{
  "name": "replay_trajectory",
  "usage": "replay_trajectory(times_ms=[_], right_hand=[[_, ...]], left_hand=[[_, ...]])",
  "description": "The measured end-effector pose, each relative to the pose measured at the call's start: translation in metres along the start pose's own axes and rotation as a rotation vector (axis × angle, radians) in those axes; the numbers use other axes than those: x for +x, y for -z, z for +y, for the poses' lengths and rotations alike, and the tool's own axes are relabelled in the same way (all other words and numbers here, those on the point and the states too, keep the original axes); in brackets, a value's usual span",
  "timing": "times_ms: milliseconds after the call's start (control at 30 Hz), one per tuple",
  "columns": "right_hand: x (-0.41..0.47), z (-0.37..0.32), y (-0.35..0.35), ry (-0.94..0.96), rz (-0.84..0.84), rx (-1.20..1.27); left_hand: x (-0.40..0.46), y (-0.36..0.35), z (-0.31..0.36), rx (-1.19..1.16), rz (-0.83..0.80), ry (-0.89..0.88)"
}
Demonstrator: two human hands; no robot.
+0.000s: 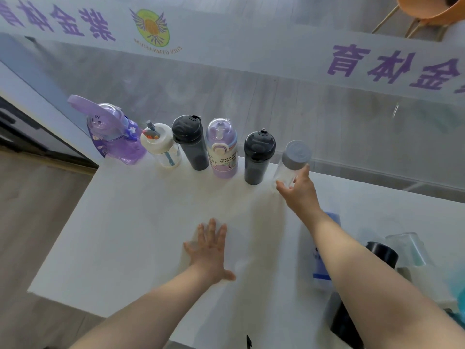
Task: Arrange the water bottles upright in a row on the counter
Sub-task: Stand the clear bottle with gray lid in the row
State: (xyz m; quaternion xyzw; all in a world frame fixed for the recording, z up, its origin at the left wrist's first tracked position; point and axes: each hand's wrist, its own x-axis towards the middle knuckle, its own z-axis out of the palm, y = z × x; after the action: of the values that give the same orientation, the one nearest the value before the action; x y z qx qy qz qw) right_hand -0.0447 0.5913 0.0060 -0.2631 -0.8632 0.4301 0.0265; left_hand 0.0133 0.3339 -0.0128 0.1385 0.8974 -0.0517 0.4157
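Along far edge of white tabletop (130, 222), upright in row: purple bunny bottle (114, 133), white-lidded clear bottle (161, 147), dark grey bottle (190, 142), lilac printed bottle (222, 148), second dark grey bottle (258, 157). Left hand (210, 250) flat on tabletop near middle, fingers spread, holding nothing. Right hand (299, 190) at row's right end, thumb and fingers curled round clear bottle with grey cap (293, 161), upright, slightly tilted. Near right edge: blue item (320, 267), black cylinder (382, 253), clear cup (409, 245).
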Motion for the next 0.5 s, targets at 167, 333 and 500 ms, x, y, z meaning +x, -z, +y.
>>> replay_trajectory(times_ms=[167, 333, 500], right_hand=[[0.017, -0.004, -0.005, 0.01, 0.004, 0.004], [0.017, -0.006, -0.004, 0.001, 0.012, -0.014], [0.014, -0.014, 0.002, -0.021, -0.032, -0.023]], left_hand=[[0.002, 0.001, 0.0, -0.012, -0.013, 0.003], [0.001, 0.004, 0.0, -0.015, -0.025, 0.0], [0.0, 0.005, 0.0, -0.003, -0.031, 0.0]])
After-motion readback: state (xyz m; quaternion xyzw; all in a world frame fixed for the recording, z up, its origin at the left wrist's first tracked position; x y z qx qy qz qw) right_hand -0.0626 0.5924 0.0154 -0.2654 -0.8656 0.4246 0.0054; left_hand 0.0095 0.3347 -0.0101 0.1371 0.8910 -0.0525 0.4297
